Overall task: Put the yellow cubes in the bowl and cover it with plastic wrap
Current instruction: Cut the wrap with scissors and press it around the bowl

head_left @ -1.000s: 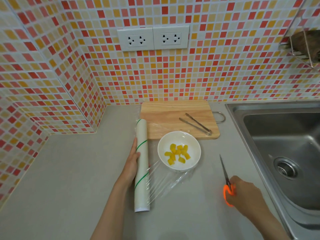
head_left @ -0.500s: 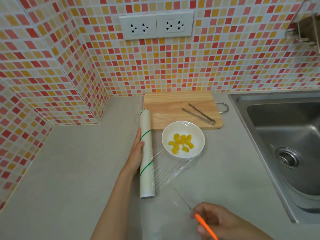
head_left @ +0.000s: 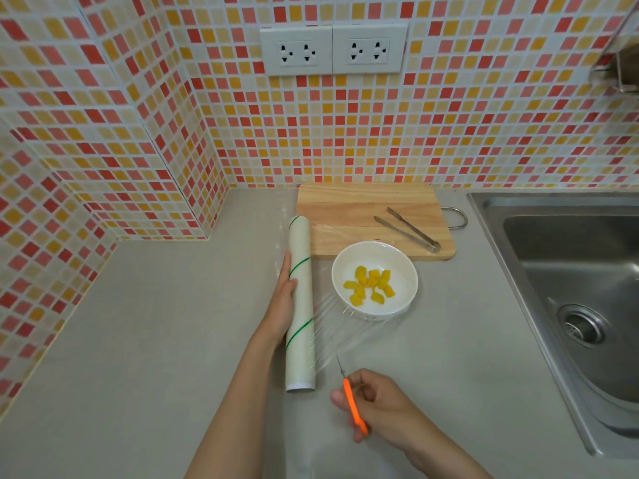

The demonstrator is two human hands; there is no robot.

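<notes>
Nearest me, at about five o'clock, my right hand is curled closed around the orange handle of one pair of scissors, whose thin blades point toward twelve o'clock at the near edge of the stretched plastic wrap. Just beyond, at roughly eleven o'clock of that hand, my left hand lies flat and open, fingers extended, pressed against the left side of the single wrap roll, which lies lengthwise on the grey counter. The clear film runs from the roll toward three o'clock over the one white bowl. Inside the bowl I count about nine yellow cubes, clustered; the exact number is hard to tell. Farther, at twelve o'clock of the bowl, one wooden cutting board carries one pair of metal tongs. A steel sink sits at three o'clock. Two wall sockets sit in the red, orange and white mosaic tile wall.
</notes>
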